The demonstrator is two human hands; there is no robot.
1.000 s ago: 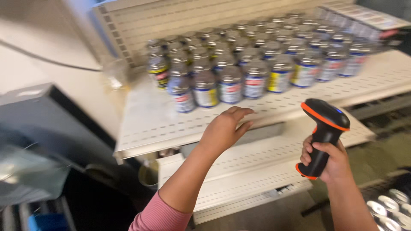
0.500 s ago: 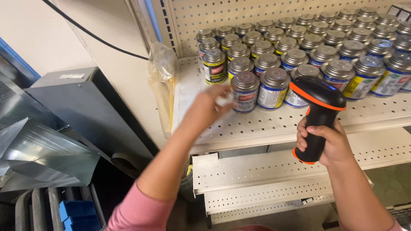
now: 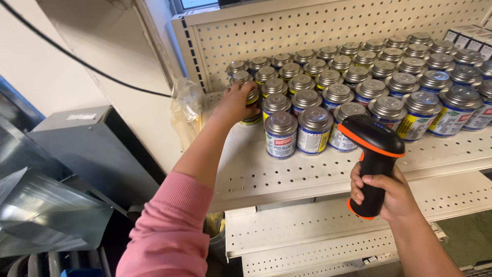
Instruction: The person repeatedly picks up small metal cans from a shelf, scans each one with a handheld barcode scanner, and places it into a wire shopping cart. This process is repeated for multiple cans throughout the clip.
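- Can (image 3: pixel 251 105) at the left end of the rows of cans (image 3: pixel 369 82) on the white pegboard shelf (image 3: pixel 287 169); the left hand (image 3: pixel 234 102) wraps its fingers round it.
- Right hand (image 3: pixel 382 192) is clenched on the grip of a black and orange scanner (image 3: pixel 373 154), held in front of the shelf edge, head toward the cans.
- Crumpled clear plastic bag (image 3: pixel 185 107) sits just left of the held can.

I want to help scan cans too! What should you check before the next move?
1. Left hand grips the small metal-lidded can at the row's left end: ok.
2. Right hand holds the black and orange handheld scanner firmly: ok.
3. Scanner aimed at that can: not ok, it faces the front cans.
4. Can's label turned toward scanner: cannot tell.
5. Neighbouring cans upright on the white perforated shelf: ok.
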